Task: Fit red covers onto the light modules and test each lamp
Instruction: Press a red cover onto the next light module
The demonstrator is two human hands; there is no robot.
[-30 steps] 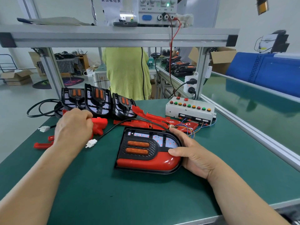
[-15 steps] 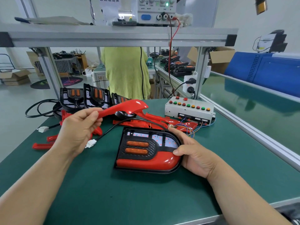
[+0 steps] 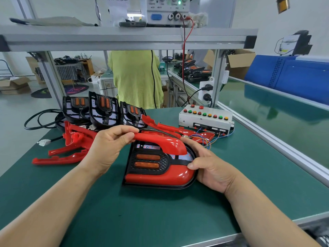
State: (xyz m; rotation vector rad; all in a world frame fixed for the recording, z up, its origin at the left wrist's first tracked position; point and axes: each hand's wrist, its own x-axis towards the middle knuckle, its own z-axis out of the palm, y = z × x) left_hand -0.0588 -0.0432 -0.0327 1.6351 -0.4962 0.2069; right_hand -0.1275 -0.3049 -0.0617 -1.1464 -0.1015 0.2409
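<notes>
A black light module [image 3: 151, 164] with two orange lenses lies flat on the green mat; a red cover fills its lower edge. My left hand [image 3: 108, 148] pinches the left end of a second curved red cover [image 3: 165, 142] and holds it over the module's upper edge. My right hand [image 3: 208, 166] grips the module's right side, thumb on its rim. More loose red covers [image 3: 71, 145] lie to the left and behind. Three uncovered modules [image 3: 105, 109] lean in a row at the back.
A white test box [image 3: 204, 118] with coloured buttons sits at the back right, thin wires running toward the module. A white connector [image 3: 43, 142] on a black cable lies at the left. An aluminium frame shelf [image 3: 124, 37] carries a power supply overhead. A person in yellow-green stands behind the bench.
My left hand lifted a red cover from the pile at the left and carried it right and down, over the module's upper edge. My right hand stayed on the module.
</notes>
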